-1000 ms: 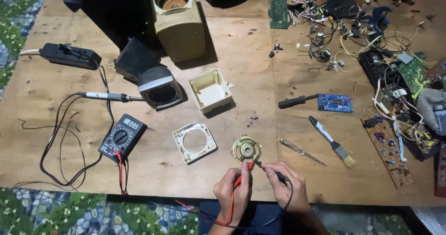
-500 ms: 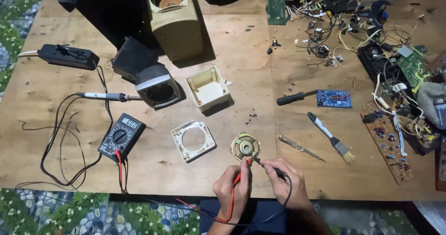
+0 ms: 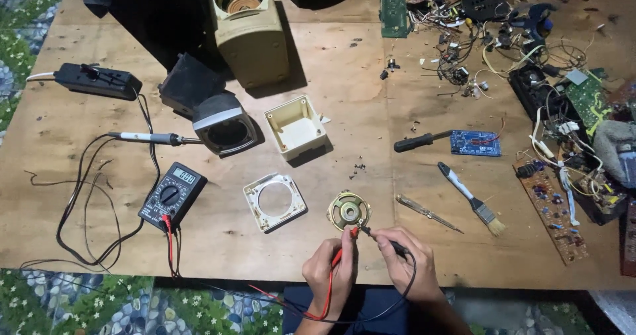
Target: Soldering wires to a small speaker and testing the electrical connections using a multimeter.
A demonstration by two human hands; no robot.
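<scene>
At six o'clock on the counter (image 3: 99,242), left hand (image 3: 329,269) pinching red probe (image 3: 344,250), right hand (image 3: 405,263) pinching black probe (image 3: 384,241), both tips touching small round speaker (image 3: 348,210), multimeter (image 3: 171,195) at nine o'clock.

A bare plywood tabletop (image 3: 344,70) carries a black multimeter (image 3: 171,194) at lower left, a soldering iron (image 3: 149,137) above it, a cream speaker cabinet (image 3: 250,30) at top centre, an open cream box (image 3: 295,126), a square frame (image 3: 274,201), a small round speaker (image 3: 348,211) at lower centre, a brush (image 3: 472,198) and tangled circuit boards (image 3: 553,206) at right.
</scene>
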